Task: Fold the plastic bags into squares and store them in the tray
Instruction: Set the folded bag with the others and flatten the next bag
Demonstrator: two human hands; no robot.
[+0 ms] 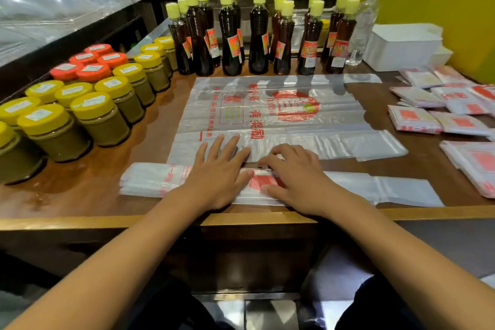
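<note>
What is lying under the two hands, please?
The left hand and right hand press on a folded strip of plastic bags and the near edge of the flat plastic bag. The parts beneath the palms are covered.

- Two hands [218,169] [294,177] are resting at the near edge of the spread plastic bag [267,110].
- One folded strip of bags [150,179] is lying just in front of it.
- Four orange-lidded jars [91,61] are sitting left of it.
- About thirteen yellow-lidded jars [101,115] are standing there too.
- About sixteen dark bottles [230,32] are standing behind it, beside one clear bottle [363,29].
</note>
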